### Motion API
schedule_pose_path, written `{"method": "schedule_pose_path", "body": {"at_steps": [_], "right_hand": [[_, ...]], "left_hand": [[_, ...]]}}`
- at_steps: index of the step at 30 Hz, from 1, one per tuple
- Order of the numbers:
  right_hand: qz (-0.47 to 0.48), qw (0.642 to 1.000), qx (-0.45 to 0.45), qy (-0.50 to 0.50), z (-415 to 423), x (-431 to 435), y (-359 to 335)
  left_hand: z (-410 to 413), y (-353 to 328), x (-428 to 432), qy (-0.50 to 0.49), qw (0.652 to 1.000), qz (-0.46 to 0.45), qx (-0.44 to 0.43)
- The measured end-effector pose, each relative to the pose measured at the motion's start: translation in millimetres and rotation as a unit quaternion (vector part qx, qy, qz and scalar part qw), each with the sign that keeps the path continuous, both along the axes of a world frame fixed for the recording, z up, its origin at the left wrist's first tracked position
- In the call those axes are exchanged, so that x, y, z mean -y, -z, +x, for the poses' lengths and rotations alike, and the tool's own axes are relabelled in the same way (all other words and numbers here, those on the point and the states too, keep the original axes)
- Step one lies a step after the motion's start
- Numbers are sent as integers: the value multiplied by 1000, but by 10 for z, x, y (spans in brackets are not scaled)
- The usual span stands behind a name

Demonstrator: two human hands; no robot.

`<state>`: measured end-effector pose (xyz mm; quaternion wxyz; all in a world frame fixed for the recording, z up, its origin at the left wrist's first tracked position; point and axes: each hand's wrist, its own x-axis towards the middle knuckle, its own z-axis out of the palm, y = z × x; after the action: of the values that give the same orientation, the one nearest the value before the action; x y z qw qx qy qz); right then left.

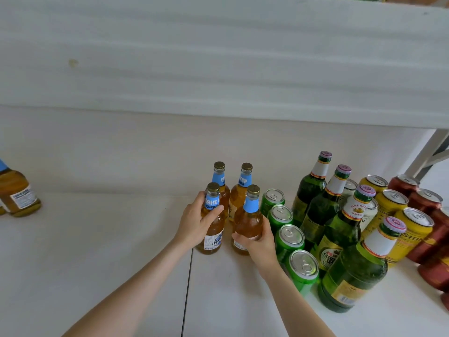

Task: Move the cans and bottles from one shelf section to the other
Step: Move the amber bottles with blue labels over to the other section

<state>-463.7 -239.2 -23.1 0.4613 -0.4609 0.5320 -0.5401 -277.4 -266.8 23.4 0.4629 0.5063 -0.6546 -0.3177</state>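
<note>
Amber bottles (247, 222) seemingly upright, caps up

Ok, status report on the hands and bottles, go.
Left hand grips front-left amber bottle. Right hand grips front-right amber bottle. Green cans close beside right hand.

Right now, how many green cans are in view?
4, in one line between the amber bottles and green bottles: rearmost can, second can, third can, nearest can. Others may hide behind the green bottles.
</note>
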Motion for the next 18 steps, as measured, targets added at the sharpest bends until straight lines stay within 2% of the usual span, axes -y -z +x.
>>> {"method": "schedule_pose_path", "body": {"at_steps": [7, 12, 18], "right_hand": [[-49, 998, -34, 9, 19, -256, 112], [-53, 995, -77, 38, 65, -292, 181], [-38, 992, -95, 76, 68, -206, 199]], "left_hand": [[164, 295, -226, -21, 993, 89, -69], [132, 727, -444, -75, 989, 111, -61], [123, 794, -347, -89, 989, 112, -40]]}}
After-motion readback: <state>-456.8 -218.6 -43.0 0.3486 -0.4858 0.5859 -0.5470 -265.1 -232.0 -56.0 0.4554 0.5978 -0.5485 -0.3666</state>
